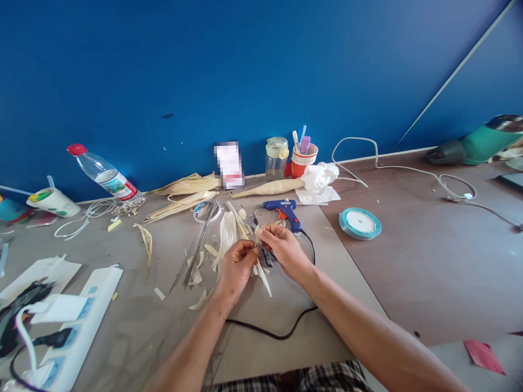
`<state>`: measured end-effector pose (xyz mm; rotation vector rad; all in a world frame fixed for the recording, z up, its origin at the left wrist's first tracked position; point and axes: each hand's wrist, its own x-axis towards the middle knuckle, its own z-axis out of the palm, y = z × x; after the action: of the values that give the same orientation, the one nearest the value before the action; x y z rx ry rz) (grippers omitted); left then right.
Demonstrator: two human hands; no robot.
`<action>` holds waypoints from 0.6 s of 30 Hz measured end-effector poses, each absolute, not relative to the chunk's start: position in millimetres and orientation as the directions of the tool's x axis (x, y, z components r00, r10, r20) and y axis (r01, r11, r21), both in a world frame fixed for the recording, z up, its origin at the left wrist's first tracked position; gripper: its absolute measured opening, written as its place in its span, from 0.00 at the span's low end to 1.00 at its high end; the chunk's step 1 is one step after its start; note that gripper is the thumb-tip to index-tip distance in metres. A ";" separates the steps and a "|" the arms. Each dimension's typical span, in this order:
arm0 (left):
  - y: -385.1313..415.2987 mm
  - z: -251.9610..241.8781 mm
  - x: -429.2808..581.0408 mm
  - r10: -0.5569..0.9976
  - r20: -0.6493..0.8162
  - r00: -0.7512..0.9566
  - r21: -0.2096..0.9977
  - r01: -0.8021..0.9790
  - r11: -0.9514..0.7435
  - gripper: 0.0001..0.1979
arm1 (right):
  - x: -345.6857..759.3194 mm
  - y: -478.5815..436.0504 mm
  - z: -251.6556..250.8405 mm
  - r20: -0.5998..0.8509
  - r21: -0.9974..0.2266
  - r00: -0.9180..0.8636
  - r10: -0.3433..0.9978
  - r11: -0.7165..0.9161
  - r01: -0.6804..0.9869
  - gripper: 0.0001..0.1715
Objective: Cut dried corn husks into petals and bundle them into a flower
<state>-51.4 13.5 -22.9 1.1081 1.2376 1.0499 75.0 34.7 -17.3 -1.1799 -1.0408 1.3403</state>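
My left hand (237, 265) is closed in a pinch, its fingertips almost touching those of my right hand (285, 249), which also pinches. Between them is a small pale piece of dried corn husk (258, 237), mostly covered by the fingers. Just below the fingertips a pale husk strip (263, 280) shows; whether it is held or lies on the table I cannot tell. Left of my hands lie a wider husk piece (227, 231), scraps and a bundle of thin metal wires (199, 241). Behind my right hand lies a blue glue gun (283, 208) with an orange trigger.
A teal ribbon spool (360, 223) lies on the right. A white power strip (84, 333) with plugs is at the left. A tilted bottle (110, 177), glass jar (277, 158) and red cup (303, 159) stand along the blue wall (257, 64). The black cord (279, 335) loops in front.
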 end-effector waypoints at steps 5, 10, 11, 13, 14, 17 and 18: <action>14.0 -22.3 -52.1 0.980 -0.193 0.050 0.979 -0.058 0.196 0.09 | 76.5 34.9 -19.3 -0.142 -0.966 -0.007 0.990 -0.140 -0.215 0.15; 14.5 -21.5 -52.0 0.976 -0.214 0.046 0.971 -0.098 0.217 0.10 | 77.0 34.6 -17.5 -0.135 -0.960 -0.004 0.991 -0.132 -0.247 0.12; 14.6 -21.8 -52.1 0.977 -0.210 0.044 0.972 -0.101 0.213 0.10 | 77.1 34.2 -16.1 -0.134 -0.965 0.007 0.991 -0.129 -0.230 0.12; 14.7 -22.4 -52.4 0.979 -0.201 0.045 0.974 -0.100 0.205 0.11 | 77.2 33.3 -12.8 -0.132 -0.974 0.018 0.991 -0.127 -0.185 0.12; 14.7 -22.6 -52.6 0.979 -0.200 0.050 0.974 -0.099 0.204 0.11 | 77.2 32.7 -11.2 -0.135 -0.977 0.010 0.991 -0.131 -0.170 0.12; 14.4 -22.5 -52.9 0.977 -0.201 0.068 0.973 -0.103 0.207 0.11 | 76.8 31.4 -7.3 -0.144 -0.974 -0.049 0.988 -0.151 -0.171 0.11; 14.2 -22.1 -52.9 0.977 -0.201 0.076 0.972 -0.107 0.208 0.11 | 76.6 31.0 -6.7 -0.147 -0.972 -0.075 0.986 -0.158 -0.176 0.11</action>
<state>-52.9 14.2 -22.1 1.0053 1.1697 1.0633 76.6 31.0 -6.7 -1.1520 -1.0396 1.4474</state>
